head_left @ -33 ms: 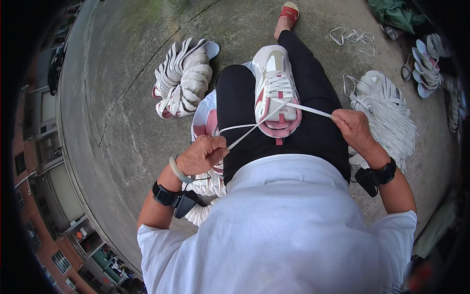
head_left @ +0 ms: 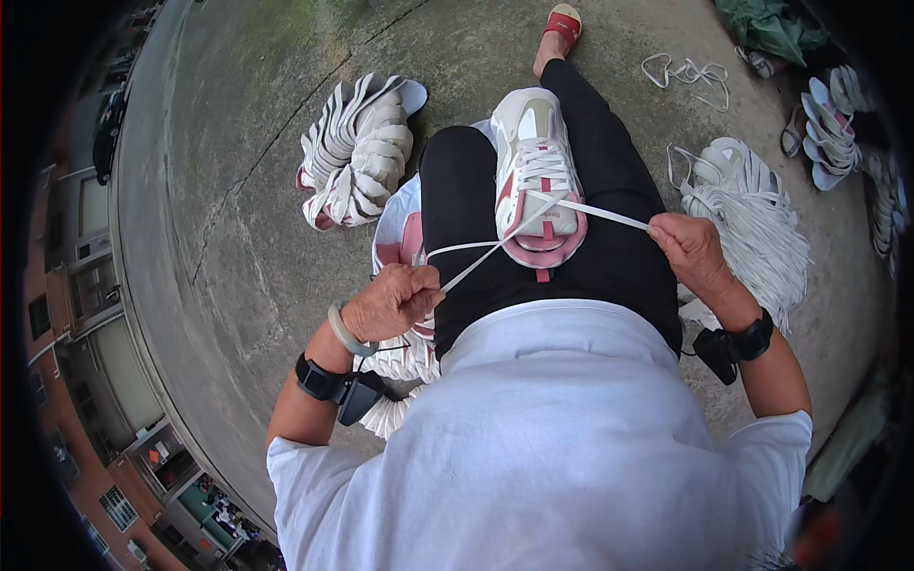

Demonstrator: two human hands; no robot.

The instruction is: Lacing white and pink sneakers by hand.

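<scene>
Across my thighs lies a white sneaker upper (head_left: 539, 124) with pink and red trim, its toe pointing away from me. White laces (head_left: 543, 157) zigzag up its front, and the two loose ends cross over the pink-striped tongue (head_left: 547, 217). My left hand (head_left: 392, 301) is closed on one lace end, at the left of the shoe's collar. To the right, my right hand (head_left: 689, 249) pinches the other lace end (head_left: 614, 216). Both ends are stretched straight between shoe and hands. Another thin white strand runs over my left thigh.
Stacked shoe uppers (head_left: 357, 152) lie on the concrete at the left, more beside my left leg. At the right is a thick bundle of white laces (head_left: 752, 224) by an upper. Loose laces (head_left: 687, 74), more stacked uppers (head_left: 830, 133) and a green sack (head_left: 769, 29) are farther off.
My right hand has shifted very slightly to the right with the lace end in it. The left hand and the shoe look the same.
</scene>
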